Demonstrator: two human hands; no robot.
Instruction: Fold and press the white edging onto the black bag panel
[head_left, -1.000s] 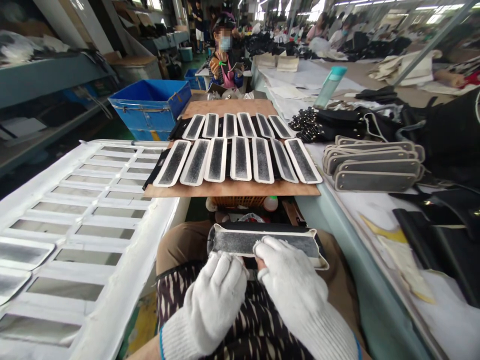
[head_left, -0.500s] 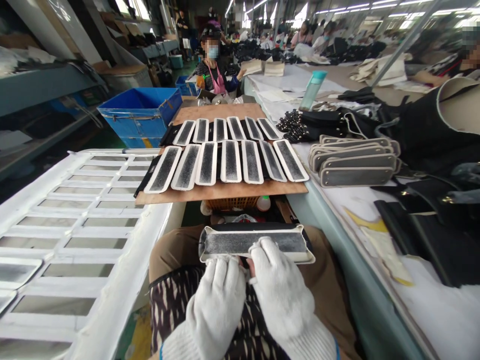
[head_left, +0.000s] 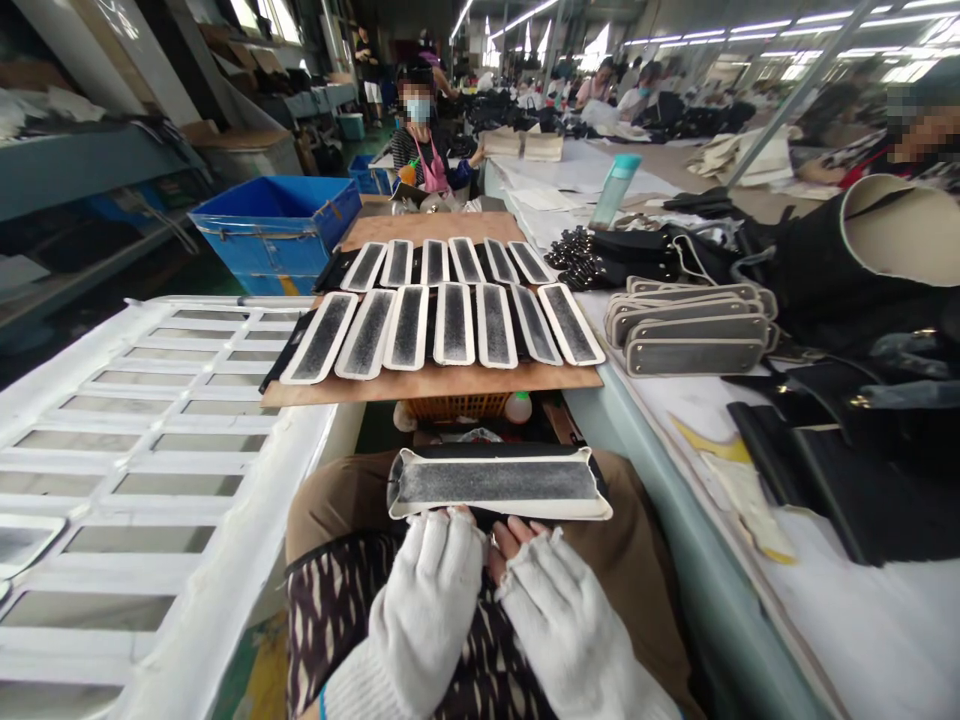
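Left hand [head_left: 431,590] and right hand [head_left: 556,612] are bracing panel [head_left: 495,482] flat across lap [head_left: 330,505] — fingers half-curled at its near edge, grip unclear.

A long, narrow panel [head_left: 495,482] lies flat and face up, crosswise on the person's lap [head_left: 330,505], its long sides running left to right. Its middle is a dark grey, brushed-looking strip, framed all round by a cream border that flares slightly at the corners. A black layer [head_left: 495,451] of about the same length shows beneath its far edge. The left hand [head_left: 431,590] and right hand [head_left: 555,610] meet the middle of its near edge.
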